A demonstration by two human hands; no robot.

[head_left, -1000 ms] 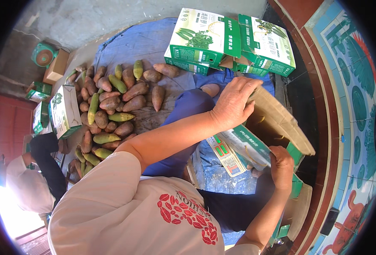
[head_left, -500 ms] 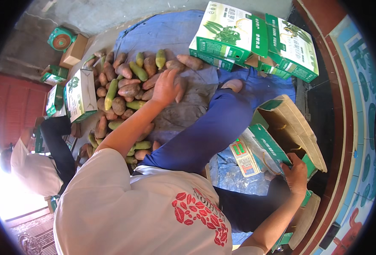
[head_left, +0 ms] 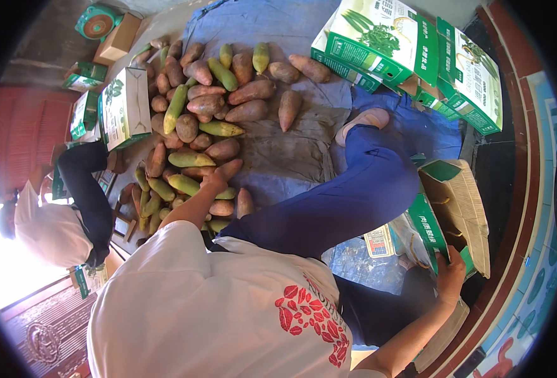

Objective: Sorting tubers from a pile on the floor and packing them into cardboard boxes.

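A heap of reddish-brown tubers [head_left: 244, 93] and green-yellow oblong fruits [head_left: 223, 74] lies on a grey-blue cloth [head_left: 291, 157]. My left hand [head_left: 220, 174] reaches down onto the near side of the heap, its fingers laid over a brown tuber and a green fruit [head_left: 184, 184]; I cannot see whether it grips one. My right hand [head_left: 452, 276] holds the near rim of an open green and brown cardboard box [head_left: 461, 201] at the right. My leg in blue trousers [head_left: 354, 195] stretches between the two hands.
Closed green and white cartons [head_left: 411, 47] are stacked at the back right. Another carton [head_left: 126, 107] stands left of the heap, with a green scale [head_left: 97, 22] behind it. Another person in a white top [head_left: 51, 227] bends at the left. A red kerb [head_left: 530, 157] runs along the right.
My left hand left the box flap, swung left to the far part of the heap, then drew back to its near side. My right hand stayed on the open box.
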